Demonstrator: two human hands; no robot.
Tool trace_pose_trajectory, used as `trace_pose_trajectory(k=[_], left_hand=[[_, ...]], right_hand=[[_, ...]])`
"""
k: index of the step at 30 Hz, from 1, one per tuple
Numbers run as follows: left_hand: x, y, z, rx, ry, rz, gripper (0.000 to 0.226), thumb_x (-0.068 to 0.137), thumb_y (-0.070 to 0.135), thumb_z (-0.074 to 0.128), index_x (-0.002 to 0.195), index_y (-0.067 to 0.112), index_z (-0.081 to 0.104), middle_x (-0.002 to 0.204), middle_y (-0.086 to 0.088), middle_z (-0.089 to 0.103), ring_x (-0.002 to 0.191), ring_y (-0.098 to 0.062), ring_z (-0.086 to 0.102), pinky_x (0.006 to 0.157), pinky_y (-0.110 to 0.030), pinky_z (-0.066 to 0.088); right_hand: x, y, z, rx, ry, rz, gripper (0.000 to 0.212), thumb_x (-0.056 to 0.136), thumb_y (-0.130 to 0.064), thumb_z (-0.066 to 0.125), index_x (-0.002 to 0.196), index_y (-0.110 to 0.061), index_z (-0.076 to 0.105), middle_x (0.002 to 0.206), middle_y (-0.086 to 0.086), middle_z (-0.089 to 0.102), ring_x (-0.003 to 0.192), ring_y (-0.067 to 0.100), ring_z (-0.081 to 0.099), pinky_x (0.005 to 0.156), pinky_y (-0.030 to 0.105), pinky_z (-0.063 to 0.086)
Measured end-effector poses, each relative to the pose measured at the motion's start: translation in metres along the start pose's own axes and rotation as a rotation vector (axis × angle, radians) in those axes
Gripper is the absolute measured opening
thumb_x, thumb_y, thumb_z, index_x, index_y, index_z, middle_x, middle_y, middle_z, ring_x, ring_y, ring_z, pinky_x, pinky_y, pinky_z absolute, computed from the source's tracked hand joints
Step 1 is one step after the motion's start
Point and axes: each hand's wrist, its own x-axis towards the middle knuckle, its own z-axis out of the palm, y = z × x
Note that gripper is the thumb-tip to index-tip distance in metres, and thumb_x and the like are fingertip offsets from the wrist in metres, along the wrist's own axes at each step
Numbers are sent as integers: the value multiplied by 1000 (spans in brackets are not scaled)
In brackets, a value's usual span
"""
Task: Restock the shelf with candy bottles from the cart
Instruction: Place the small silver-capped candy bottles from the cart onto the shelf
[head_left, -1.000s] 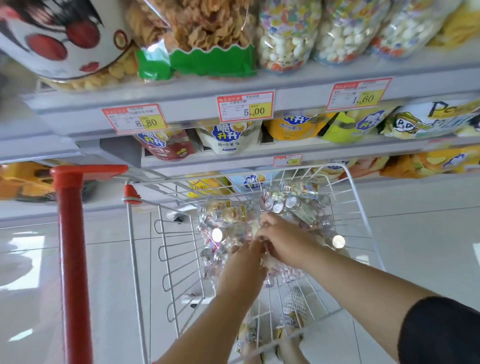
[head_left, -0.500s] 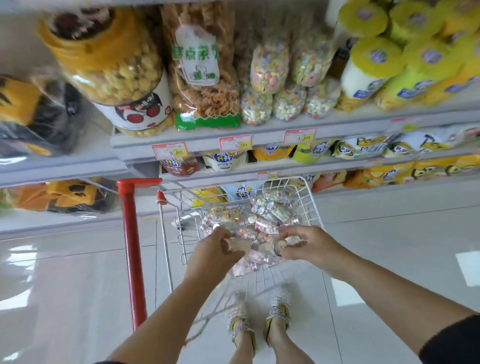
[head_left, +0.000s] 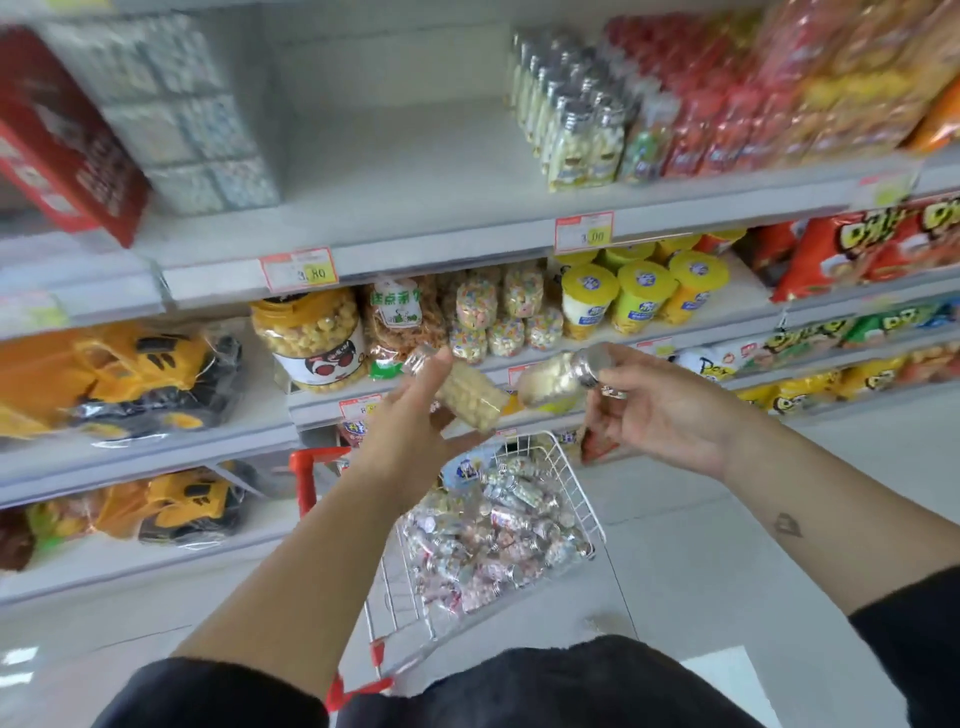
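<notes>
My left hand (head_left: 410, 421) holds a clear candy bottle (head_left: 470, 395) with pale candies and a silver cap, tilted. My right hand (head_left: 660, 410) grips a second such bottle (head_left: 553, 379) by its silver cap end, lying sideways. Both hands are raised above the wire cart (head_left: 576, 488), which holds several more candy bottles (head_left: 493, 540). On the upper shelf (head_left: 415, 171) stands a row of matching silver-capped bottles (head_left: 571, 114), with bare shelf to their left.
Red boxes (head_left: 57, 140) and stacked pale packs (head_left: 176, 104) sit at the upper shelf's left; red snack bags (head_left: 737, 93) at its right. A popcorn jar (head_left: 311, 338), candy bags, yellow cups (head_left: 639, 296) and toy trucks (head_left: 135, 374) fill lower shelves. The cart's red handle (head_left: 306, 467) is below my left arm.
Both hands rose out of the cart, each with a candy bottle. My view swung upward from the cart to the upper shelf.
</notes>
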Motion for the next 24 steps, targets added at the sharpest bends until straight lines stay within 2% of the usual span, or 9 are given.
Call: trace_pose_trajectory(k=[3,6,10,12,14,18,20,22,24], left_hand=[[-7,5,30,12,-59,-56,66,62,43,81,115,9,60,119,-18,60,109,-33,63,88,-59,54],[-4,6,60,23,-97,-82,49,74,35,72,113,8,59,106,-15,66,97,-28,67,82,-49,58],[10,6,102,155,-147,-29,54,70,24,77,117,7,57,111,-10,71,99,-23,69,79,-39,59],[21,5,123,223,-151,8,55,66,19,80,115,8,57,114,-10,70,103,-25,68,82,-39,59],[31,4,142,252,-147,28,62,65,18,83,120,8,55,119,-13,70,111,-30,67,87,-41,58],[45,6,169,249,-110,71,61,73,16,83,125,2,53,117,-19,69,110,-30,67,79,-36,59],[51,11,176,291,-97,84,54,78,16,81,122,0,55,113,-19,71,106,-31,68,77,-32,58],[58,19,181,326,-85,100,48,80,17,80,120,4,58,112,-17,71,106,-31,68,77,-31,59],[64,28,183,328,-85,110,41,85,15,75,120,6,57,112,-14,72,99,-26,71,76,-31,59]], right_hand=[[-7,-19,-5,89,-84,54,35,58,0,87,87,-11,71,77,6,66,64,16,62,61,28,57],[-5,-39,-15,127,-112,101,55,35,1,97,84,-9,77,81,9,65,65,19,63,61,30,58],[3,-73,-28,79,-143,140,63,38,-1,97,96,-6,73,86,9,64,66,18,63,61,29,58],[7,-94,-34,19,-123,140,52,51,-3,93,98,-5,70,80,8,63,64,18,62,60,29,59],[10,-114,-37,-87,-101,110,34,71,-7,76,104,-4,72,76,5,62,64,15,61,63,26,59],[17,-140,-42,-363,-193,-25,44,77,-1,68,121,-9,64,84,1,67,71,13,63,66,24,55],[24,-146,-42,-717,-180,-142,45,82,1,71,123,-16,62,97,-4,72,79,10,65,69,24,52],[34,-152,-42,-1022,-111,-262,39,85,-11,75,120,-24,64,107,-8,72,83,8,66,76,28,54],[45,-161,-41,-1111,-97,-319,34,85,-27,76,118,-29,65,110,-12,72,92,4,68,91,32,54]])
